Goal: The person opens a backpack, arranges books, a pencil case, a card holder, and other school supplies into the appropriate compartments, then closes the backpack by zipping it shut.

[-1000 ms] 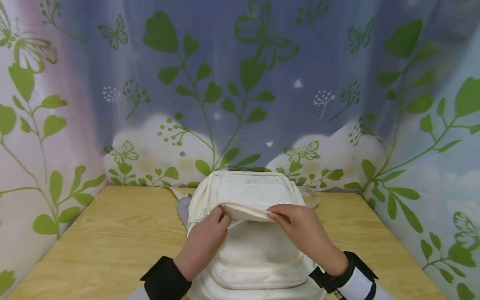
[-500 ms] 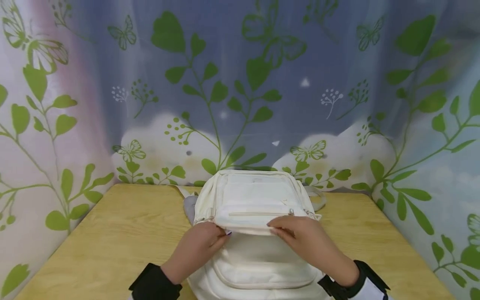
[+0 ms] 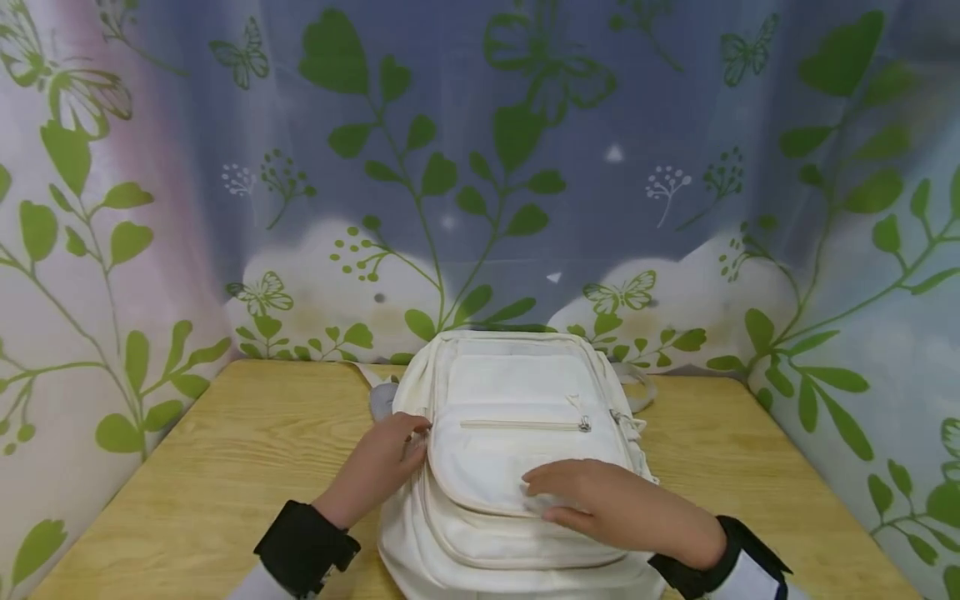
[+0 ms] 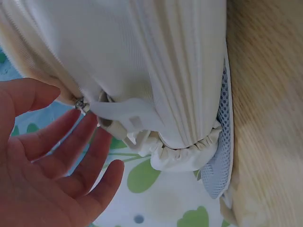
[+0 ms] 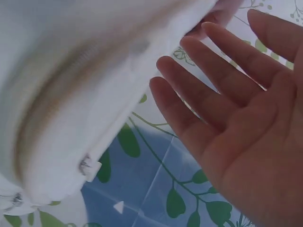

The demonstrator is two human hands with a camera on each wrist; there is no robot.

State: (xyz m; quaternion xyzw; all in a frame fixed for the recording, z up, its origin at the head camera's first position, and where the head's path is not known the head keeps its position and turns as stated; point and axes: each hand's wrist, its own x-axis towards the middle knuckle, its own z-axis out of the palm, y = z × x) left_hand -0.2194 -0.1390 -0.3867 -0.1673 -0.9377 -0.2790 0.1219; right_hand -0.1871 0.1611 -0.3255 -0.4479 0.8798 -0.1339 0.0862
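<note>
On the wooden table [image 3: 225, 467], midway between its left and right edges and reaching from the near edge toward the far edge, lies a white backpack [image 3: 517, 392] on its back, front pockets facing up. No brand, label or readable writing shows on it in any view.

At the bag's left side, the left hand [image 3: 378, 467] rests with fingers straight and relaxed, fingertips touching the seam beside a metal zipper pull [image 4: 81, 105]; the left wrist view shows the palm spread and gripping nothing. A grey mesh side pocket [image 4: 218, 156] with an elastic gathered rim lies against the table below that seam.

Across the lower front pocket [image 3: 525, 492], the right hand [image 3: 600, 504] lies flat, fingers extended and pressing lightly on the fabric, holding nothing; the right wrist view shows the fingers spread apart beside the blurred white cloth and a small white zipper tab [image 5: 90, 170].

Higher on the bag's front, a horizontal zipper [image 3: 521, 425] is closed, its slider at the right end. Behind the table hangs a backdrop [image 3: 480, 167] printed with green leaves and butterflies, with no words on it.
</note>
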